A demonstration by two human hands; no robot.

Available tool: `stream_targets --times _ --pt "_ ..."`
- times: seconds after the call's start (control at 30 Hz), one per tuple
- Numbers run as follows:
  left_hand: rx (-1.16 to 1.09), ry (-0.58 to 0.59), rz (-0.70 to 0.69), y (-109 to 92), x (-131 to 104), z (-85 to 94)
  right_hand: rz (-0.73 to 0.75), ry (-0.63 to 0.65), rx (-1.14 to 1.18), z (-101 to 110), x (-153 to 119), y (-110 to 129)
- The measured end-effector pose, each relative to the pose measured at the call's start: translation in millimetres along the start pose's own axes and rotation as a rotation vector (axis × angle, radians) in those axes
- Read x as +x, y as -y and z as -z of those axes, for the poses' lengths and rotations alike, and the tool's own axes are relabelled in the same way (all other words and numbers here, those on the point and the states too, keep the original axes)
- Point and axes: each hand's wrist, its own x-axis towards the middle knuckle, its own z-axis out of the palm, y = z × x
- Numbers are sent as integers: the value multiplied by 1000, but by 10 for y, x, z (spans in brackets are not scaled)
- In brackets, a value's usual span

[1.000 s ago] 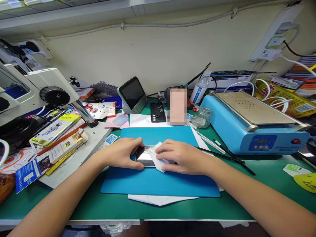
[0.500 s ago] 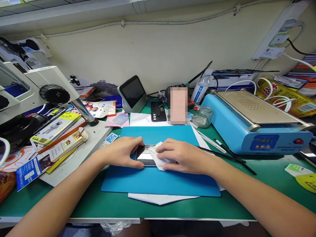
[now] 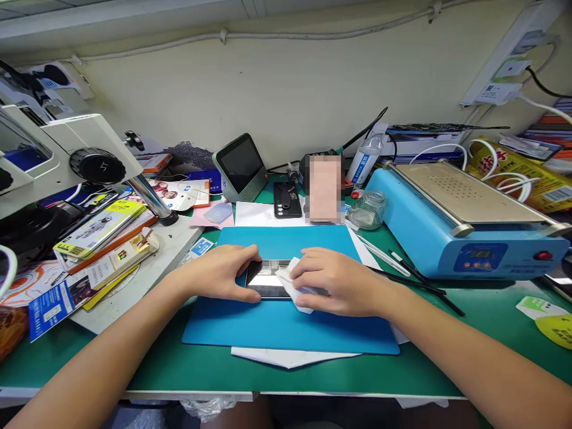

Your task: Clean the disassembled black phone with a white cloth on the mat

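Observation:
A dark, glossy phone-like panel (image 3: 267,280) lies flat on the blue mat (image 3: 286,328). My left hand (image 3: 230,274) grips its left end, thumb at the near edge and fingers at the far edge. Pinched under the bent fingers of my right hand (image 3: 333,280) is a folded white tissue (image 3: 295,289), which rests on the panel. The right end of the panel is hidden beneath the tissue and my right hand.
A blue heating machine (image 3: 451,238) stands at the right, near black sticks and tweezers. Behind the mat are a black phone case (image 3: 287,199), glass jar (image 3: 369,210) and smart display (image 3: 241,168). A microscope stand (image 3: 102,155) and boxes (image 3: 100,229) fill the left.
My right hand has slid slightly right with the tissue, uncovering more of the panel's surface. My left hand keeps its hold on the left end.

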Motion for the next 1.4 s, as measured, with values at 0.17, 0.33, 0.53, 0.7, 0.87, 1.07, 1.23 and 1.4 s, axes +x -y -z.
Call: stream_targets --times 0.17,0.33,0.53,0.7,0.87,1.07,1.23,1.4 --pt "-2 4 6 -8 4 1 -7 23 11 0 3 -3" --pt "3 0 5 -19 3 3 -68 31 19 -9 -3 1" --pt "-3 -6 -2 -11 2 -2 -77 -1 -1 -1 -3 -21" --pt "0 -3 -1 -16 2 5 -25 19 30 1 6 -10" --pt "1 -2 -5 -7 0 -3 -81 21 37 9 8 -16" --pt "-8 -6 2 -3 0 -8 -16 38 90 -20 11 -23" --pt "-4 2 -8 -3 1 -5 -56 -2 91 -15 2 -35" --pt "-7 -6 -4 3 -7 -8 27 40 60 -37 20 10"
